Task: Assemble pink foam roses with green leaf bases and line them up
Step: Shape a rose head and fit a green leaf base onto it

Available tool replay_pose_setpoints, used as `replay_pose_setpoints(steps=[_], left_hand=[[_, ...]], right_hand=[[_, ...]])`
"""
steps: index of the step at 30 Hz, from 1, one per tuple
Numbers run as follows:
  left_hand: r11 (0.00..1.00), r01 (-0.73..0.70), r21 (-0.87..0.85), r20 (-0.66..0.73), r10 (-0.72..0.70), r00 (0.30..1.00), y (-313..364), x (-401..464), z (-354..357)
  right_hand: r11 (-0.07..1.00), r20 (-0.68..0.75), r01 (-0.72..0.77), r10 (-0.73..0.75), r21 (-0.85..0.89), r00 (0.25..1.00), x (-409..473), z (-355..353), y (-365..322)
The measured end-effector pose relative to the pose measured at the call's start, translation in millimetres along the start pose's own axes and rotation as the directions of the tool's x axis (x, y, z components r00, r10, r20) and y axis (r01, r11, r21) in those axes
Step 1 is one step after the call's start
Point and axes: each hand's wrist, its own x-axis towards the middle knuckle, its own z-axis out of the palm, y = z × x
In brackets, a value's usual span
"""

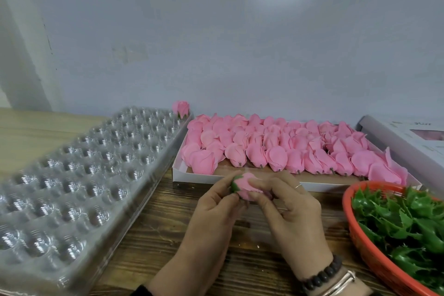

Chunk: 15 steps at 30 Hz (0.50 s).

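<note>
- Both hands meet over the front middle of the table (153, 235), just before the box's near edge. The left hand (211, 214) pinches a rose (247, 187) at its green leaf base (235, 185); the right hand (290, 206) curls thumb and fingers round the petals — one hand steadies the base while the other seats the bloom, I judge.
- Whether the base is fully pushed on I cannot tell; fingers cover the join.
- The box (182, 175) of loose roses (276, 149) lies along the table's back edge, stems toward the person, handy for the next pick.
- A red basket (355, 235) of leaves (408, 218) sits at the right edge, close to the right hand.
- The clear tray (72, 175) fills the left side; one finished rose (181, 108) stands at its far right corner — likely the start of the line, so this one probably goes beside it.
</note>
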Motion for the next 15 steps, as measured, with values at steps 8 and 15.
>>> replay_pose_setpoints(steps=[8, 15], left_hand=[[0.849, -0.128, 0.512, 0.207, 0.023, 0.978, -4.4, -2.6, -9.1], [0.382, -0.222, 0.897, 0.120, 0.272, 0.955, 1.7, 0.9, -19.7]], right_hand=[[0.999, 0.030, -0.044, 0.043, 0.008, 0.999, 1.2, -2.4, 4.4], [0.998, 0.155, 0.029, -0.037, 0.051, 0.987, -0.6, 0.8, -5.8]])
